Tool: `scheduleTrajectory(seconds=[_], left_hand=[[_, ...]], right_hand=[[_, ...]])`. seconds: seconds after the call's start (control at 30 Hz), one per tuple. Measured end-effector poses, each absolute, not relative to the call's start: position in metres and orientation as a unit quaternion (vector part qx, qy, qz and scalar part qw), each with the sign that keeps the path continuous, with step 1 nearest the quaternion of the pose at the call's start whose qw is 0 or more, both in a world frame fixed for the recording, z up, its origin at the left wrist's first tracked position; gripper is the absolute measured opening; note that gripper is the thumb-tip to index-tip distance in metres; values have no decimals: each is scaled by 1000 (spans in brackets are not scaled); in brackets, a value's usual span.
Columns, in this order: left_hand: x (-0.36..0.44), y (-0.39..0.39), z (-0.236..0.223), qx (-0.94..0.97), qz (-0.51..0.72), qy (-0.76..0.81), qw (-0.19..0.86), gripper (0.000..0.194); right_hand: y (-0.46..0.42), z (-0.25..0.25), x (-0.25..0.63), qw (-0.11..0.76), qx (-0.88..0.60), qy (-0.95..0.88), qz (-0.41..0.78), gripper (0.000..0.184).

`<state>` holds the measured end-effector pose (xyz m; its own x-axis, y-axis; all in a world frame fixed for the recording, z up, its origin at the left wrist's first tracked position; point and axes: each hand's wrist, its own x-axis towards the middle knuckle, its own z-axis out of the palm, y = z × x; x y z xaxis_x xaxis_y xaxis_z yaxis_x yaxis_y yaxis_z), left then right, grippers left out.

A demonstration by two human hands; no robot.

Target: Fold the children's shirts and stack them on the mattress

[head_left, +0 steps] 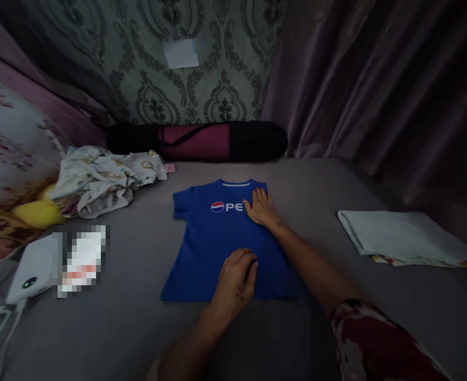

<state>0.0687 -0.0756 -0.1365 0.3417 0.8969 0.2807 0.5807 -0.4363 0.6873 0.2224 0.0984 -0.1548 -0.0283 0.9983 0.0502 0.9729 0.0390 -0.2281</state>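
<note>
- At the middle of the grey bedding (130, 296), the blue shirt (201, 248) is lying front up, its neckline (235, 184) pointing toward twelve o'clock and its hem (189, 298) running along six o'clock.
- Between one and two o'clock on the shirt, the right hand (262, 209) is resting palm down and open, fingers a little apart, and is covering the end of the white lettering (234, 207).
- Toward five o'clock, the left hand (237, 275) is hanging over or resting on the lower front with its fingers loosely curled; whether it is touching or pinching any cloth, I cannot tell.
- As for what is done, the body is spreading out broad and mostly smooth, and the sleeve (183, 202) at ten o'clock is sticking out to its side, so the laying-out seems nearly complete.
- As for what is left, the opposite sleeve, toward two o'clock, is not showing clearly; it may be tucking under or hiding behind the hand. No fold is crossing the front, so any folding appears not yet begun.
- Around the shirt, a folded pale cloth (404, 233) is lying well apart at three o'clock, a crumpled printed cloth (98, 180) is heaping up at ten, and a long dark bag (209, 142) is stretching across twelve.
</note>
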Motion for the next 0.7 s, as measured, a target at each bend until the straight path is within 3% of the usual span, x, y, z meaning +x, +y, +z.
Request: scheduleTrajectory(seconds=[0.33, 0.7], left_hand=[[59, -67, -138, 760, 350, 492, 241, 20], [58, -67, -135, 749, 324, 520, 252, 22]], right_hand=[[73, -138, 234, 116, -681, -709, 141, 69], [12, -153, 223, 99, -671, -729, 87, 70]])
